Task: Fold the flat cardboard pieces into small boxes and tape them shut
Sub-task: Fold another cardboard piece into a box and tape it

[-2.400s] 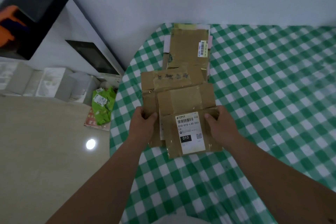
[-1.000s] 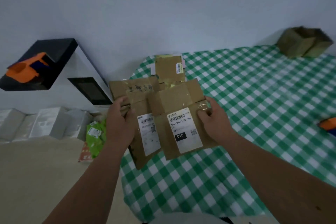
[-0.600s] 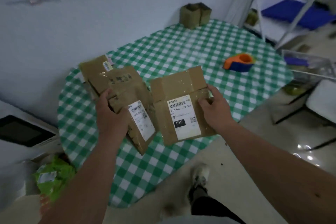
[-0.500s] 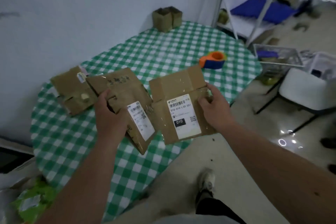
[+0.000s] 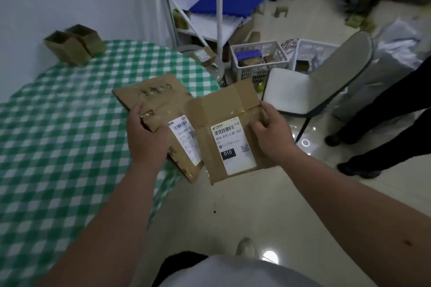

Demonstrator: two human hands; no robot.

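Observation:
My left hand (image 5: pixel 145 137) grips a flat brown cardboard piece (image 5: pixel 161 105) with a white label, held in the air over the table's right edge. My right hand (image 5: pixel 272 134) pinches the right side of a second flat cardboard piece (image 5: pixel 224 109), which carries a white barcode label marked 010. The two pieces overlap slightly in the middle, above the floor beside the green checked table (image 5: pixel 58 147). Two folded open boxes (image 5: pixel 74 46) stand at the table's far corner by the wall.
A white chair (image 5: pixel 310 91) stands to the right. White baskets (image 5: pixel 258 60) with items sit on the floor behind it, near a metal rack with a blue panel (image 5: pixel 228 0). A person's dark-trousered legs (image 5: pixel 382 123) stand at the right. My shoe (image 5: pixel 246 247) shows below.
I have turned right, away from the table. Both hands lifted the cardboard pieces off the stack and pulled them apart; they now hang over the table edge and floor.

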